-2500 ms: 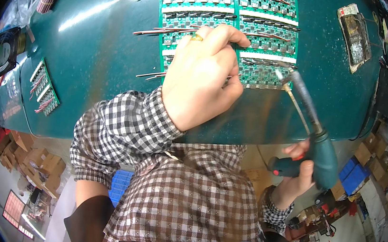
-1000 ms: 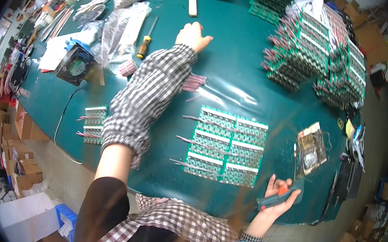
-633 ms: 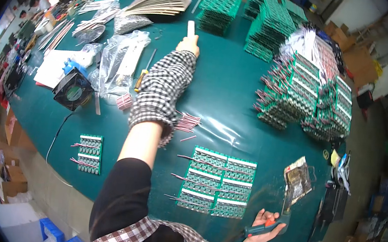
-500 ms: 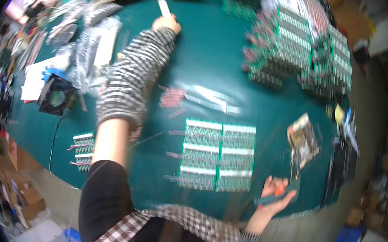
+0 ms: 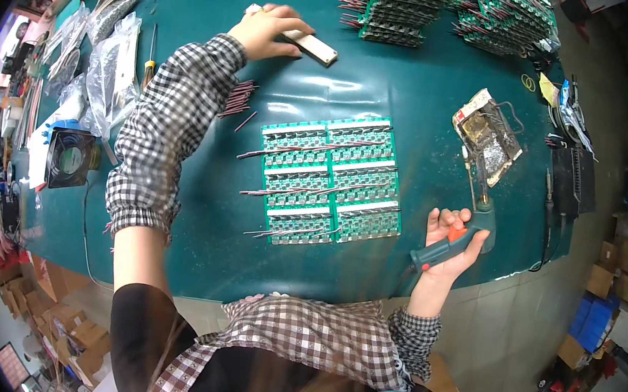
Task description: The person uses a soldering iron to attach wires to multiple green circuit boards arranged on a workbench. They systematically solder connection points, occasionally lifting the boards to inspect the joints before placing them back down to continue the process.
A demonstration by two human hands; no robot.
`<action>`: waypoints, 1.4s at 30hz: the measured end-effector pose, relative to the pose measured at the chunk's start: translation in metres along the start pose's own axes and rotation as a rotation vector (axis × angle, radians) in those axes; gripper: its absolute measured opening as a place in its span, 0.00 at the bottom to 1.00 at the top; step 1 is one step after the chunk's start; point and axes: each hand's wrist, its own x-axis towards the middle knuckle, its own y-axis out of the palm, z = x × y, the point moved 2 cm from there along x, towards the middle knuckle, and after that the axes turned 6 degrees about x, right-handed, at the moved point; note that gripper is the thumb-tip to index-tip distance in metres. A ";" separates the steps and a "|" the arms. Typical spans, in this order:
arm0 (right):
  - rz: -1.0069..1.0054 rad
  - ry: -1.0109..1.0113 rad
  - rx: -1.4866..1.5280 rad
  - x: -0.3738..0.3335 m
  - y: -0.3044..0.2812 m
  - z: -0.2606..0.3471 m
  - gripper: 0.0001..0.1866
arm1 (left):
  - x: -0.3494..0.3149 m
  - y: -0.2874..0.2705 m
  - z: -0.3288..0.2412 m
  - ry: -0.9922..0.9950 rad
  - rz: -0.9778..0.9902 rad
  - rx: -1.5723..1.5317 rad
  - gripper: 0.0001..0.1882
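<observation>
Our left hand (image 5: 264,34) has its fingers clamped on the oblong, pale bar (image 5: 314,46), which projects to their right. Our right hand (image 5: 448,270) wraps its fingers around the green soldering gun (image 5: 483,231). Between both hands, flat, gridded boards (image 5: 329,182) lie on the glossy bench (image 5: 207,250).

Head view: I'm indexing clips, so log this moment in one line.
Left hand: holds pale bar | right hand: holds green soldering gun, tip near scorched tray | circuit-board panel: flat on table, untouched
</observation>
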 end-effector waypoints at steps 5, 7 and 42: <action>-0.025 0.002 -0.011 0.000 -0.001 -0.002 0.23 | 0.008 0.020 0.005 0.018 -0.074 -0.338 0.17; -0.034 0.000 -0.016 0.000 -0.002 0.000 0.23 | 0.018 0.024 -0.020 0.046 -0.160 -0.482 0.17; -0.022 -0.242 0.015 -0.029 0.001 0.024 0.23 | -0.037 -0.016 -0.163 -0.174 0.140 -1.238 0.19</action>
